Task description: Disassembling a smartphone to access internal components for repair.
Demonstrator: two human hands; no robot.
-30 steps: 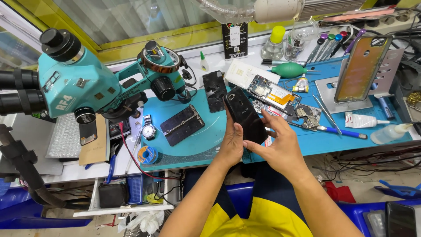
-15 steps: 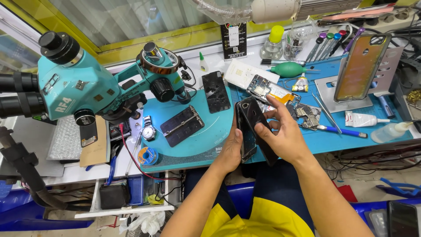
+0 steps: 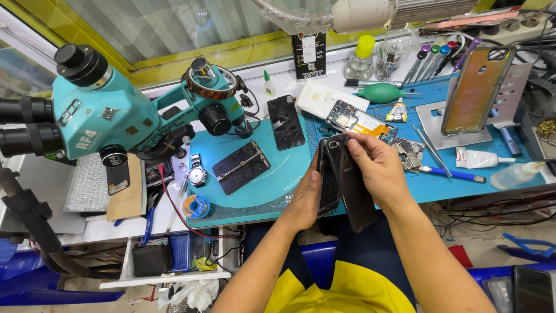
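Observation:
Both my hands hold a dark smartphone over the near edge of the blue work mat (image 3: 255,191). My right hand (image 3: 376,168) grips the black back cover (image 3: 354,194), which is tilted away from the phone body. The phone body (image 3: 328,182) rests against the palm and thumb of my left hand (image 3: 304,200). The two parts gape apart along one side, with the top ends still close together.
A teal stereo microscope (image 3: 110,116) stands at the left. On the mat lie a black phone panel (image 3: 286,122) and a dark holder plate (image 3: 240,167). An open phone with exposed boards (image 3: 360,120), tweezers, a glue tube (image 3: 478,157) and a phone on a stand (image 3: 475,90) crowd the right.
The phone has come off the mat and nearer to me. My right hand has shifted onto the back cover, which now stands swung away from the body.

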